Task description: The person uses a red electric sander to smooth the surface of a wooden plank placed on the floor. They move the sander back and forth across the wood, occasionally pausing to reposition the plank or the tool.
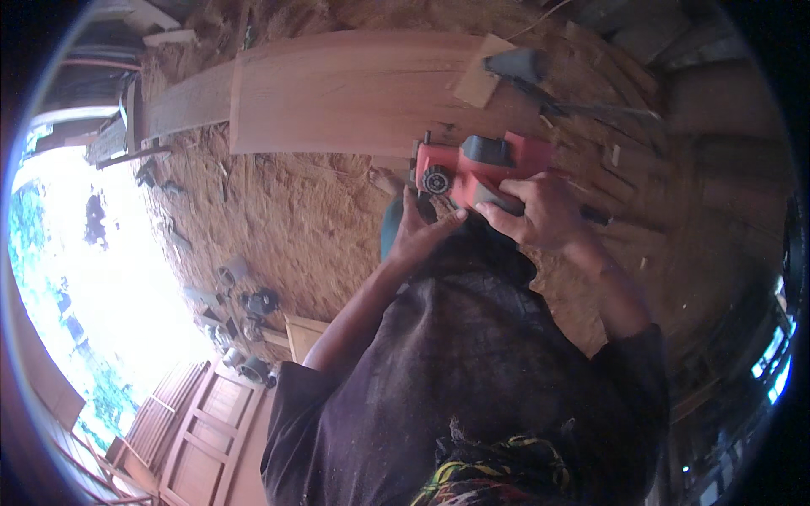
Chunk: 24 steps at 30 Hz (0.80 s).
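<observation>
In front of my body I hold a red electric hand planer (464, 173) with dark parts and a round black toothed wheel on its side. My right hand (544, 207) is closed round its grey handle. Under the end with the wheel, my left hand (422, 232) grips the planer, its thumb lying along the near edge. Just beyond the tool lies a wide reddish-brown board (346, 93). On the board's right end, a grey, dark-tipped object (516, 65) rests by a small light piece of wood (478, 80); its kind is unclear.
Wood shavings (287, 194) cover the ground around the board. To the left lie several metal pieces and tins (253, 299). A panelled wooden door or frame (207, 430) leans at the lower left. Scrap wood (624, 160) lies on the right.
</observation>
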Motion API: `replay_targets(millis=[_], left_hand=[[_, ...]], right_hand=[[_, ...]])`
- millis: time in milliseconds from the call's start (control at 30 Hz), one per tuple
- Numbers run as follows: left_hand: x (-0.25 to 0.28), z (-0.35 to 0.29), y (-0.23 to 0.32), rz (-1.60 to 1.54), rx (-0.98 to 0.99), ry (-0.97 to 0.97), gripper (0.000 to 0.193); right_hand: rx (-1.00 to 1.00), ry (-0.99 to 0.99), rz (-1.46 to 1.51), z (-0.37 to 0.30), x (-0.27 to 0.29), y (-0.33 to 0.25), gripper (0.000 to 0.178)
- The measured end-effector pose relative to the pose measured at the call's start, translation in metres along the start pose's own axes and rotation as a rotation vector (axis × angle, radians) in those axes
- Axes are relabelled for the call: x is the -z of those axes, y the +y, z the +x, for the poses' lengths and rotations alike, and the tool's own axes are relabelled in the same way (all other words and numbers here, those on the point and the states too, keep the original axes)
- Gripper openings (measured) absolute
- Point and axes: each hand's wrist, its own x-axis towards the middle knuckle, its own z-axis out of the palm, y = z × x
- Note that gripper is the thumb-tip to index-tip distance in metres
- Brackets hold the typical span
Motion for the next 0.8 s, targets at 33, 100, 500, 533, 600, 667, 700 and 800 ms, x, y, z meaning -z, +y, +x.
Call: replay_targets(millis=[33,100,500,533,600,667,700,800], left_hand=[[0.012,-0.001,-0.001,-0.029,-0.021,0.053,0.144],[0.04,-0.002,0.007,0.05,-0.08,0.093,0.133],[0.24,-0.01,0.049,-0.046,-0.114,0.278,0.087],[0.265,-0.01,0.051,0.057,-0.074,0.324,0.083],[0.306,-0.011,0.083,0.135,-0.158,0.209,0.071],[0.399,-0.008,0.057,0.311,-0.207,0.323,0.063],[0.427,-0.009,0.052,0.132,-0.247,0.251,0.062],[0.426,-0.009,0.072,0.058,-0.148,0.227,0.08]], right_hand=[[0.018,-0.002,-0.001,0.013,-0.006,-0.011,0.044],[0.033,-0.011,0.023,0.035,-0.019,-0.029,0.045],[0.084,-0.114,0.064,0.181,-0.128,-0.155,0.051],[0.16,-0.097,0.077,0.197,-0.146,-0.159,0.051],[0.054,-0.157,0.119,0.231,-0.151,-0.195,0.049],[0.196,-0.107,0.492,0.274,-0.205,-0.221,0.045],[0.159,-0.14,0.394,0.282,-0.207,-0.234,0.048],[0.143,-0.088,0.174,0.297,-0.217,-0.249,0.056]])
